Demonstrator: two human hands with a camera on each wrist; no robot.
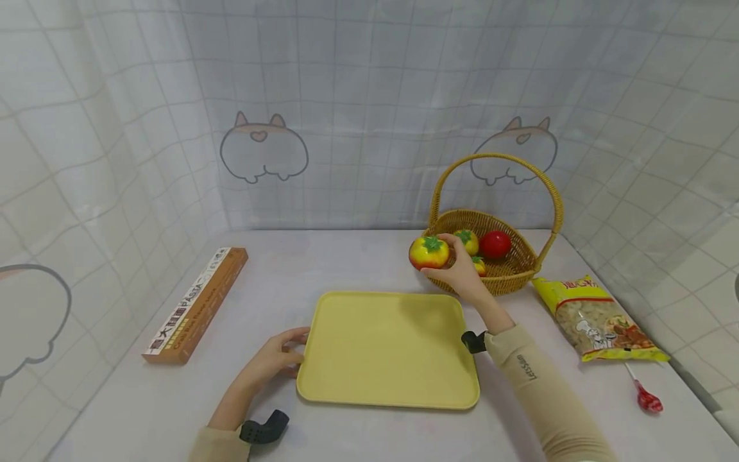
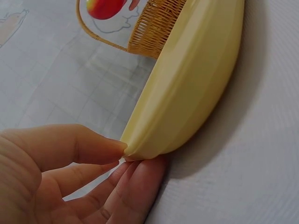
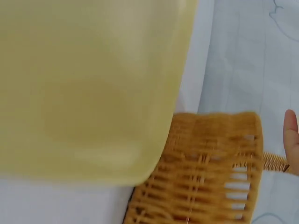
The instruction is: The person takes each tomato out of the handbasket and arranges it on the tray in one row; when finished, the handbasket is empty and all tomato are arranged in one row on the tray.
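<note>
The right hand (image 1: 462,273) curls its fingers round a fruit (image 1: 427,255) by the left rim of the basket (image 1: 507,285), likely so it won't drop, while the left hand (image 1: 271,359) pinches the tray (image 1: 387,350), perhaps to keep it still.

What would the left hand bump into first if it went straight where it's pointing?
The yellow tray, most likely: the left hand points toward it and touches its left edge.

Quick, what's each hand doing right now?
Left hand: closed, pinching the left edge of the yellow tray.
Right hand: closed, holding a yellow-and-red fruit.
</note>
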